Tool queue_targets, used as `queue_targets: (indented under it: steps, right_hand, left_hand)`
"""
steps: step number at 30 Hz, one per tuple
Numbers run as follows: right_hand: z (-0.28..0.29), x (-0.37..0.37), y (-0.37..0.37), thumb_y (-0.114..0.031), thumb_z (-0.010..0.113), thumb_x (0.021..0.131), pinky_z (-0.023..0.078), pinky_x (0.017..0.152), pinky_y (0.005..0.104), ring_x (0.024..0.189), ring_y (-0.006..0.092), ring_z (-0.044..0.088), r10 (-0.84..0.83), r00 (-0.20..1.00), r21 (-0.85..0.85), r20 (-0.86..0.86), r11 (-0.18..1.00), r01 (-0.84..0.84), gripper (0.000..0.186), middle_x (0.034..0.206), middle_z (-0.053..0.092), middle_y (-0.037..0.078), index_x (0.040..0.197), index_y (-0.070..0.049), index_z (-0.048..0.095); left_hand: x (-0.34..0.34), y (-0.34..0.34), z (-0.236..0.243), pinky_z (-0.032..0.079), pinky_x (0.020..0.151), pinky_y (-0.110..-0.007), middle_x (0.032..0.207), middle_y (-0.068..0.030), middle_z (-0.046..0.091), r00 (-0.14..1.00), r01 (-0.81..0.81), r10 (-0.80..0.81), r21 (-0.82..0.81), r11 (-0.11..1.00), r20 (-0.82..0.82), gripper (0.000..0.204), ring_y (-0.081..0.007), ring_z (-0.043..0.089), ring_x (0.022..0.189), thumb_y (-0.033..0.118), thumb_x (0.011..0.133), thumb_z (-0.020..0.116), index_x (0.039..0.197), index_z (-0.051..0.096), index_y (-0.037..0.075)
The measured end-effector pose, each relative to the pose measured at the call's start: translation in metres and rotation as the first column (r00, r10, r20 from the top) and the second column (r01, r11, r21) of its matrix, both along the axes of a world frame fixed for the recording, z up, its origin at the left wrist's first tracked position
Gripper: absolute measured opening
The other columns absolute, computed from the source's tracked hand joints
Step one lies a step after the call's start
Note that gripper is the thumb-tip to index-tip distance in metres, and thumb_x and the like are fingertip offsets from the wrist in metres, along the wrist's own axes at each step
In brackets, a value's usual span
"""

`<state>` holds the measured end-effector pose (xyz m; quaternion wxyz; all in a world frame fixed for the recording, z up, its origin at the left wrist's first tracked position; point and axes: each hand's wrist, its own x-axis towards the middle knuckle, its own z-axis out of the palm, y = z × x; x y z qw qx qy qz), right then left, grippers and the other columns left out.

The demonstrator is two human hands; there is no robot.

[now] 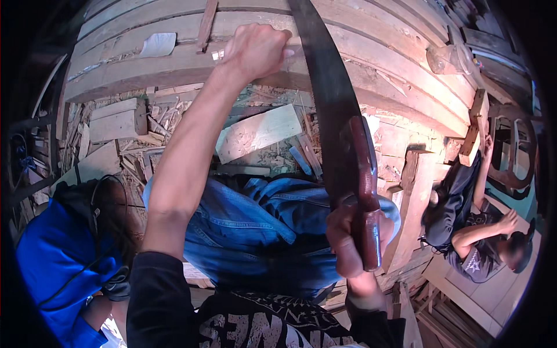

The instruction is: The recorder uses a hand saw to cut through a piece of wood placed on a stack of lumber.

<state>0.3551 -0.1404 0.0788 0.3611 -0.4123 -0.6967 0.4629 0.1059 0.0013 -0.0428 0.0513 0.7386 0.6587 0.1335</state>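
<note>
My right hand (pixel 348 240) is wrapped round the reddish-brown handle of a handsaw (pixel 328 104). The saw's wide dark blade runs up and away from me, across the light wooden planks (pixel 191 61) and past the right side of my left hand. Out over those planks my left hand (pixel 255 51) is closed in a fist. Small pale bits show on either side of the fist; what its fingers hold, if anything, is hidden. Under the saw and my arms are my legs in blue jeans (pixel 249 214).
Wood shavings and offcuts litter the ground, among them a pale board (pixel 261 133) and a block (pixel 119 119). A clear plastic container (pixel 449 60) lies on the planks at right. Another person (pixel 481 232) sits far right; someone in blue (pixel 52 261) is at left.
</note>
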Motion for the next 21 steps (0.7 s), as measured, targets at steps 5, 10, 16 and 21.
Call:
queue_targets:
  steps: [5, 10, 16, 21]
  right_hand:
    - [-0.012, -0.026, 0.016, 0.003, 0.06, 0.069, 0.031, 0.042, 0.0239, 0.044, 0.0068, 0.036, -0.132, 0.991, -0.221, -0.035, 0.968, 0.121, 0.023, 0.051, 0.039, -0.001, 0.06, -0.006, 0.041]
    - [0.005, -0.005, -0.009, 0.004, 0.057, 0.068, 0.03, 0.042, 0.0248, 0.044, 0.0079, 0.035, -0.111, 0.993, -0.101, -0.027, 0.989, 0.108, 0.022, 0.049, 0.037, -0.001, 0.058, -0.006, 0.041]
    - [-0.003, -0.02, -0.002, 0.004, 0.06, 0.068, 0.026, 0.041, 0.0235, 0.043, 0.0063, 0.037, -0.077, 0.995, -0.194, -0.063, 0.979, 0.063, 0.024, 0.05, 0.04, -0.002, 0.057, -0.005, 0.041]
    - [-0.005, -0.012, 0.008, 0.003, 0.06, 0.067, 0.03, 0.042, 0.0234, 0.046, 0.0052, 0.038, -0.082, 0.996, -0.07, 0.032, 0.994, 0.084, 0.023, 0.052, 0.042, -0.001, 0.057, -0.005, 0.041]
  left_hand:
    - [0.005, 0.003, 0.004, 0.051, 0.068, -0.048, 0.073, -0.0187, 0.066, 0.999, -0.03, 0.03, 0.021, 0.999, 0.024, 0.028, -0.0377, 0.065, 0.074, 0.032, 0.083, 0.065, 0.098, 0.067, 0.008]
    - [0.005, -0.009, 0.005, 0.051, 0.068, -0.048, 0.073, -0.0183, 0.066, 1.0, -0.015, 0.015, -0.01, 1.0, 0.014, 0.027, -0.0376, 0.065, 0.074, 0.032, 0.083, 0.065, 0.098, 0.067, 0.009]
    - [0.005, -0.009, 0.001, 0.051, 0.068, -0.049, 0.07, -0.0185, 0.065, 1.0, -0.013, 0.013, -0.001, 1.0, -0.004, 0.027, -0.038, 0.065, 0.073, 0.034, 0.084, 0.064, 0.097, 0.066, 0.01]
    - [0.015, -0.007, 0.005, 0.051, 0.068, -0.048, 0.071, -0.0185, 0.066, 0.999, -0.037, 0.037, -0.027, 0.999, -0.004, 0.03, -0.037, 0.066, 0.073, 0.037, 0.085, 0.063, 0.099, 0.066, 0.01]
